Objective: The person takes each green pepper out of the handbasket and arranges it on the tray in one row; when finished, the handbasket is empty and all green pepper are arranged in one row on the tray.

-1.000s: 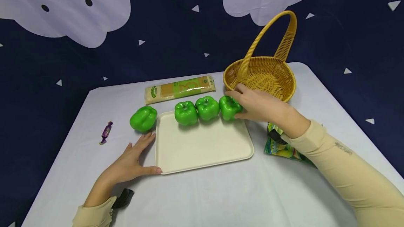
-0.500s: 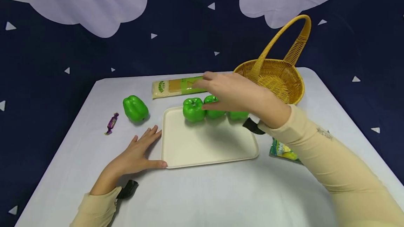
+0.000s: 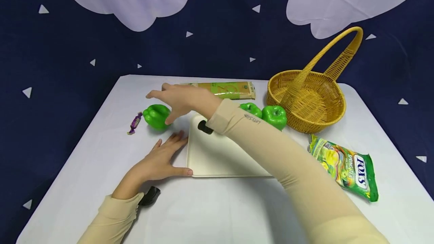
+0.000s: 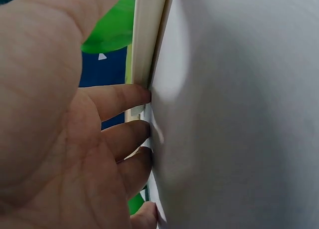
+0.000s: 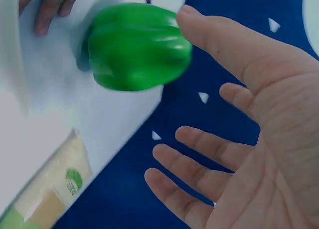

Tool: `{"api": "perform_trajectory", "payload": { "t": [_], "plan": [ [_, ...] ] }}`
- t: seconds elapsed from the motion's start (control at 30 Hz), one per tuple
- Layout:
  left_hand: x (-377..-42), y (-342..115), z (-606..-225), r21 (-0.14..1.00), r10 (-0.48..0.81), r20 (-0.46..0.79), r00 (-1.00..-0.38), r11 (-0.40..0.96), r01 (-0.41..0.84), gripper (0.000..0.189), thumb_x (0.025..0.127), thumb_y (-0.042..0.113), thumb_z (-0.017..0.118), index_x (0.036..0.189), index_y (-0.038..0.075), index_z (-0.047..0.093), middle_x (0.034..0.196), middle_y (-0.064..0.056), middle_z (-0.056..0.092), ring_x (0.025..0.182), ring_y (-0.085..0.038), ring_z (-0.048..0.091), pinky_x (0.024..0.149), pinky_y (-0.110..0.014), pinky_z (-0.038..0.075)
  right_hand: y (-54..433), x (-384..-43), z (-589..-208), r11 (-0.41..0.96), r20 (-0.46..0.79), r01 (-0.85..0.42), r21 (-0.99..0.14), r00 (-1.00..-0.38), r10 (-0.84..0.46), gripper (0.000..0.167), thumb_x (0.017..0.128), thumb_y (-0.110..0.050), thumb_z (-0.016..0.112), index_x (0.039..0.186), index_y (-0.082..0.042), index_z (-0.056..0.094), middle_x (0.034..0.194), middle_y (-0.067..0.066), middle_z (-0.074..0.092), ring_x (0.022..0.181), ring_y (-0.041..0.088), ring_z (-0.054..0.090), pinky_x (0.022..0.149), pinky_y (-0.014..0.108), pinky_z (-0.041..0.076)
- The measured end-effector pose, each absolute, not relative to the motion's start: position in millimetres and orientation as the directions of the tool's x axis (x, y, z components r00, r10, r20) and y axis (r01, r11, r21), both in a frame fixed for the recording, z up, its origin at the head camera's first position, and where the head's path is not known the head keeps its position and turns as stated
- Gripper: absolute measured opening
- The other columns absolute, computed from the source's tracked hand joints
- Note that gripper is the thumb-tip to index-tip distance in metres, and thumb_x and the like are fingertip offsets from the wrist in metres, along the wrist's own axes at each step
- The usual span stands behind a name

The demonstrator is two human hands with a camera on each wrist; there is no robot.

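A lone green bell pepper [image 3: 156, 117] lies on the white cloth left of the tray. Just above and behind it hovers my right hand [image 3: 183, 99], fingers spread, nothing held; in the right wrist view the thumb overlaps the edge of the pepper [image 5: 137, 47]. My left hand [image 3: 161, 161] rests at the cream tray's [image 3: 220, 157] left side, thumb and fingertips right at its rim. In the left wrist view its fingers [image 4: 124, 102] reach along the tray edge [image 4: 149, 34]. Bell peppers [image 3: 274, 116] stand along the tray's back edge, partly hidden by my right sleeve.
Behind the tray lies a long packet of noodles [image 3: 234, 89]. A yellow wicker basket [image 3: 306, 123] with a tall handle stands at the back right, a green candy bag [image 3: 349, 168] in front of it. Far left is a purple wrapped candy [image 3: 135, 123].
My right hand has let go of the rightmost pepper on the tray and swung left to the lone pepper. That pepper has rolled slightly away from the tray. The left hand stays at the tray.
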State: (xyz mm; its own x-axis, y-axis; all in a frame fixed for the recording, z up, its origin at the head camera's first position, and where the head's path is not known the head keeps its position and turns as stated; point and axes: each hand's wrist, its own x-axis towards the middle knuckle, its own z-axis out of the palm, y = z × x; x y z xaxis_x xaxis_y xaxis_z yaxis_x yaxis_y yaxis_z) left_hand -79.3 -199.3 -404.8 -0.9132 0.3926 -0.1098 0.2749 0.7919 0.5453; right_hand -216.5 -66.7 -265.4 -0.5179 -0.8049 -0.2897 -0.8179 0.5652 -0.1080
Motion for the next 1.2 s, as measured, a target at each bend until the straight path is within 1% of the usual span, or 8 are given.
{"api": "perform_trajectory", "payload": {
  "t": [0.13,0.33,0.5,0.7,0.83,0.97,1.07,1.2],
  "plan": [
    [-78,-199,-402,0.535,0.393,-0.115,-0.912,0.798,0.277,0.105,0.085,0.059,0.085,0.166,0.009,0.04,0.179,-0.019,0.023,0.165,-0.046,0.021,0.126,-0.082,0.011,-92,-218,-281,0.557,-0.363,-0.826,-0.09,-0.493,-0.79,0.094,0.095,-0.046,0.081,0.17,-0.039,0.025,0.168,0.007,0.038,0.147,0.021,0.05,0.12,0.042,0.048],
    [-79,-199,-401,0.523,0.412,-0.097,-0.906,0.796,0.306,0.104,0.086,0.058,0.086,0.165,0.006,0.041,0.178,-0.02,0.024,0.165,-0.044,0.024,0.125,-0.082,0.013,-108,-213,-298,0.525,-0.432,-0.849,-0.065,-0.45,-0.782,0.088,0.095,-0.045,0.082,0.168,-0.04,0.034,0.168,0.007,0.04,0.148,0.021,0.048,0.122,0.042,0.046],
    [-80,-198,-403,0.519,0.409,-0.1,-0.907,0.799,0.303,0.105,0.086,0.058,0.086,0.165,0.006,0.041,0.178,-0.018,0.024,0.166,-0.042,0.023,0.125,-0.082,0.012,-110,-213,-303,0.528,-0.43,-0.849,-0.002,-0.476,-0.767,0.08,0.093,-0.043,0.084,0.162,-0.034,0.044,0.159,0.003,0.049,0.138,0.019,0.054,0.114,0.041,0.051],
    [-80,-200,-405,0.523,0.401,-0.111,-0.909,0.801,0.29,0.106,0.086,0.059,0.085,0.166,0.007,0.039,0.179,-0.016,0.022,0.167,-0.04,0.021,0.125,-0.082,0.011,-109,-215,-305,0.524,-0.388,-0.851,0.047,-0.499,-0.775,0.069,0.094,-0.034,0.082,0.154,-0.03,0.048,0.144,-0.001,0.058,0.125,0.018,0.055,0.106,0.038,0.052],
    [-80,-199,-404,0.528,0.398,-0.109,-0.911,0.8,0.286,0.107,0.085,0.059,0.085,0.167,0.008,0.039,0.179,-0.016,0.022,0.166,-0.041,0.022,0.125,-0.082,0.011,-104,-217,-304,0.532,-0.339,-0.843,0.083,-0.525,-0.78,0.068,0.092,-0.04,0.083,0.148,-0.029,0.048,0.141,-0.002,0.061,0.127,0.02,0.054,0.111,0.04,0.05],
    [-80,-197,-403,0.528,0.397,-0.11,-0.911,0.8,0.285,0.108,0.085,0.06,0.085,0.167,0.009,0.038,0.179,-0.017,0.022,0.166,-0.042,0.022,0.125,-0.082,0.011,-98,-220,-300,0.536,-0.308,-0.838,0.101,-0.539,-0.784,0.069,0.09,-0.047,0.083,0.146,-0.03,0.046,0.142,-0.002,0.061,0.127,0.02,0.054,0.11,0.039,0.049],
    [-80,-197,-403,0.532,0.396,-0.113,-0.911,0.798,0.281,0.108,0.085,0.06,0.085,0.167,0.01,0.038,0.179,-0.018,0.022,0.166,-0.043,0.022,0.125,-0.082,0.011,-94,-223,-297,0.535,-0.298,-0.838,0.106,-0.54,-0.787,0.071,0.09,-0.049,0.081,0.15,-0.033,0.047,0.145,-0.001,0.061,0.129,0.021,0.054,0.11,0.039,0.048],
    [-80,-197,-403,0.535,0.394,-0.115,-0.912,0.798,0.277,0.108,0.084,0.06,0.086,0.167,0.01,0.039,0.179,-0.018,0.023,0.166,-0.044,0.021,0.124,-0.083,0.011,-90,-226,-294,0.535,-0.306,-0.838,0.107,-0.539,-0.785,0.076,0.092,-0.052,0.078,0.159,-0.038,0.045,0.154,0.0,0.057,0.138,0.023,0.052,0.117,0.044,0.046]
  ]
}}
